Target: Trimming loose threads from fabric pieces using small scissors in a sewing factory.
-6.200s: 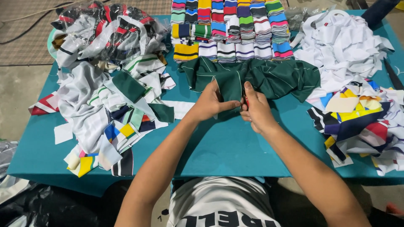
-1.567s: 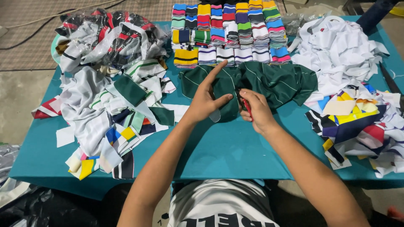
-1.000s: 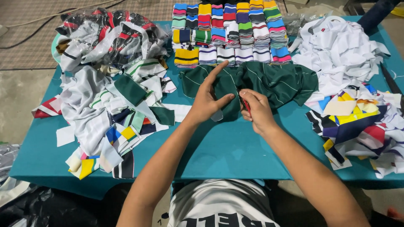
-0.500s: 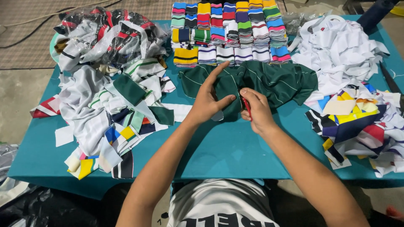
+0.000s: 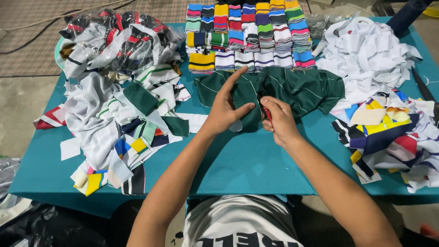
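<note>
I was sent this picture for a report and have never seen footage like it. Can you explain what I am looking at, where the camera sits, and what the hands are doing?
There is no machine here: a person works with two bare hands, and the camera sits on their head, looking down over their arms. They sit at a teal table. The left hand presses down a dark green striped cloth with the forefinger stretched out. The right hand holds a small red tool at the cloth's edge; what kind of tool it is cannot be told. Behind the cloth lie rows of folded striped knit bands in many colours. To the left lies a heap of white, green and multicoloured cloth pieces, to the right a pile of white pieces and colourful scraps.
</note>
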